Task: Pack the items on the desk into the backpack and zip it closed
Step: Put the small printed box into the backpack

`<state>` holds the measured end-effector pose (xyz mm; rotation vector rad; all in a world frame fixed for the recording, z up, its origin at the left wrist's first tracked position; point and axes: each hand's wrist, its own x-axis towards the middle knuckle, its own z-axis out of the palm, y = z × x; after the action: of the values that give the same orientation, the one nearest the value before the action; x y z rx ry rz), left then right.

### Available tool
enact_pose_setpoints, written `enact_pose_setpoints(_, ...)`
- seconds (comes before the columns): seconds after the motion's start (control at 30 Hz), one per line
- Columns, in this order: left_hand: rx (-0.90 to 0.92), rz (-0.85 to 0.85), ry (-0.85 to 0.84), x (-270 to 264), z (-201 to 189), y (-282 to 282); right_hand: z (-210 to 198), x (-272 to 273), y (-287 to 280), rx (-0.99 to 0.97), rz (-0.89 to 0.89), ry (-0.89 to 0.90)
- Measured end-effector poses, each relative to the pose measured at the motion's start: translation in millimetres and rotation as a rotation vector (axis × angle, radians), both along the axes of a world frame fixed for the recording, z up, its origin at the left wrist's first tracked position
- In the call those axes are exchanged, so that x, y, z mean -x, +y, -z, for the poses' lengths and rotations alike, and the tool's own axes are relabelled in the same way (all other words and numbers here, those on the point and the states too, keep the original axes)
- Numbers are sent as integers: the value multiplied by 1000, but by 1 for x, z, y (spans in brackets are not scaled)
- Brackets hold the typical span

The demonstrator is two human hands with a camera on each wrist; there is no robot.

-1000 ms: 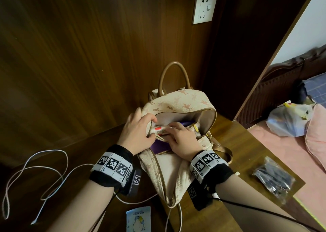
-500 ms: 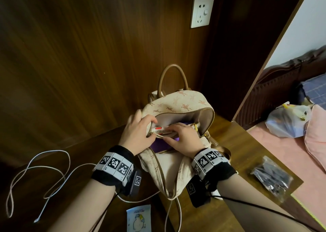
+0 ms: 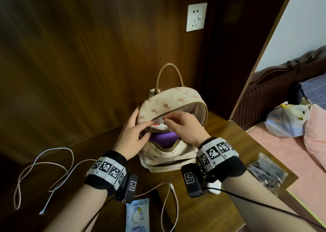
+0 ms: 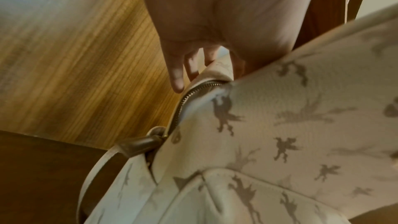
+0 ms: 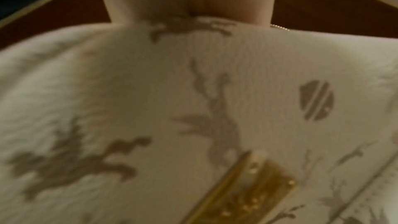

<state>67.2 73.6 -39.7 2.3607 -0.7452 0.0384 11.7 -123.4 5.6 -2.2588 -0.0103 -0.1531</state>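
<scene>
A cream backpack (image 3: 173,102) with a horse print and a brown handle stands open on the wooden desk (image 3: 220,212) against the wall. My left hand (image 3: 133,133) grips the left edge of its flap, fingers (image 4: 178,77) curled over the zip rim. My right hand (image 3: 184,127) hovers at the opening, fingers loosely curled and holding nothing. Just left of them a white packet with a red label (image 3: 159,123) sits inside, under the flap. Below it a purple item (image 3: 161,138) lies inside. The right wrist view shows only my palm and the backpack front (image 5: 193,108).
A white cable (image 3: 44,170) loops on the desk at the left, with another cable end (image 3: 172,187) near the front. A blue-and-white sachet (image 3: 137,216) lies at the front edge. A clear bag of dark items (image 3: 266,173) sits by the right edge. A small white object (image 3: 214,186) lies under my right wrist.
My right hand has lifted out of the opening and off the white packet, which now sits deeper under the flap. My left hand still grips the flap edge.
</scene>
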Motion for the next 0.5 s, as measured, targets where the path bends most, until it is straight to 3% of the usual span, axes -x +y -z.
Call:
enact_pose_setpoints(0.33,63,-113,-39,26,11,24,-27,25,30,24,-56,-278)
enact_pose_setpoints(0.5,12,-151,-40,40,33,46,-32,44,55,8,-120,-467)
